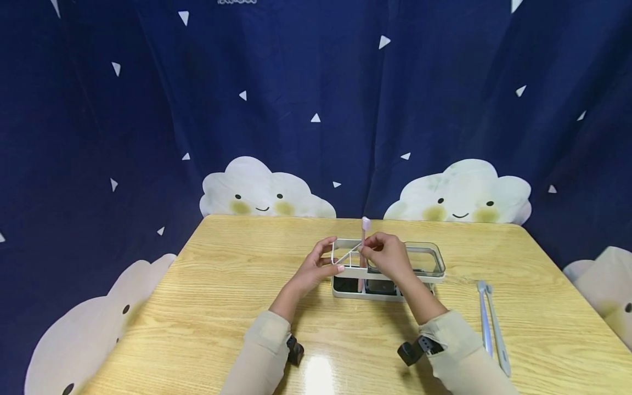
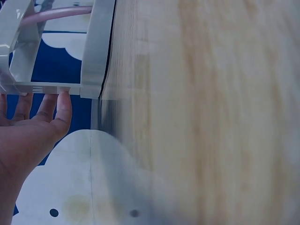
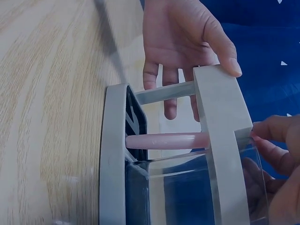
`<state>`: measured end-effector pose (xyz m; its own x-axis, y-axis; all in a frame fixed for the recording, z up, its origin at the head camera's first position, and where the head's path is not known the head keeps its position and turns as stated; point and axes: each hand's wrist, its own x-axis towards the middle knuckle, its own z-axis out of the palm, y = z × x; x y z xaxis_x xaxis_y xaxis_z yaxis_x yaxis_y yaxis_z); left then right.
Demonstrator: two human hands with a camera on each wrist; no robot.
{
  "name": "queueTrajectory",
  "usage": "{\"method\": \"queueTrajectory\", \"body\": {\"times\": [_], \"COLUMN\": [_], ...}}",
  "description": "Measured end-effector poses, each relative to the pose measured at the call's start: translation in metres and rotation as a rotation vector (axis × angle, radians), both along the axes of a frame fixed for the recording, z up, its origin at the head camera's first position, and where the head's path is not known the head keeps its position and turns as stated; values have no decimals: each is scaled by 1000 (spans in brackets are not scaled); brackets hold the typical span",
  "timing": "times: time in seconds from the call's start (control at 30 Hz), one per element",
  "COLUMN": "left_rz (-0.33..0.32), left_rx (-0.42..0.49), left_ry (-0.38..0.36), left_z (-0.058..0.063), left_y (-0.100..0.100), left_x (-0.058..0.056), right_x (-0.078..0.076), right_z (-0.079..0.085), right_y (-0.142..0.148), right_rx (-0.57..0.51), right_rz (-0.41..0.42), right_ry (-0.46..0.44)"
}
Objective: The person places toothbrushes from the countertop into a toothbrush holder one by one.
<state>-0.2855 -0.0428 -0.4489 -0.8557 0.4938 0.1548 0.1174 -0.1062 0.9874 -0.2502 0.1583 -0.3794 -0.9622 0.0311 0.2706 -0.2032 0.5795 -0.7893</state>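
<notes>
A two-tier white toothbrush holder [image 1: 353, 295] stands on the table, with a slotted, divided left side and a clear section to the right. My left hand [image 1: 313, 267] holds its left end, thumb on the upper rim and fingers spread behind the end post. With thumb and fingers, my right hand [image 1: 392, 258] pinches a pink toothbrush [image 1: 366, 224] below its head. The brush is upright in a slot of the upper frame. In the right wrist view its handle [image 3: 168, 141] runs down through the holder to the lower tray.
To the right on the wooden table [image 1: 237, 263] lie two more toothbrushes, a lavender-blue one [image 1: 485, 323] and a grey one [image 1: 498, 334]. A dark blue curtain [image 1: 296, 71] with white clouds hangs behind the table's far edge.
</notes>
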Motion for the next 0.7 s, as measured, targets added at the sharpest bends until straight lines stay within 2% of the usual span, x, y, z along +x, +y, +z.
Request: {"method": "queueTrajectory", "body": {"times": [0.2,0.43,0.57,0.7], "left_rz": [-14,-18,-14,-14], "left_rx": [-5,-4,1,-2], "left_ry": [-8,1,3,7], "left_z": [5,25,26,26], "left_y": [0,-2,-2,-2], "left_x": [1,15,18,18], "right_x": [-1,-1,1,5], "right_z": [-1,-1,3,8], "right_y": [0,1,3,7], "right_rx": [27,44,24,-74], "right_rz": [5,8,5,3], "right_ry": [18,-7,-8,-27]}}
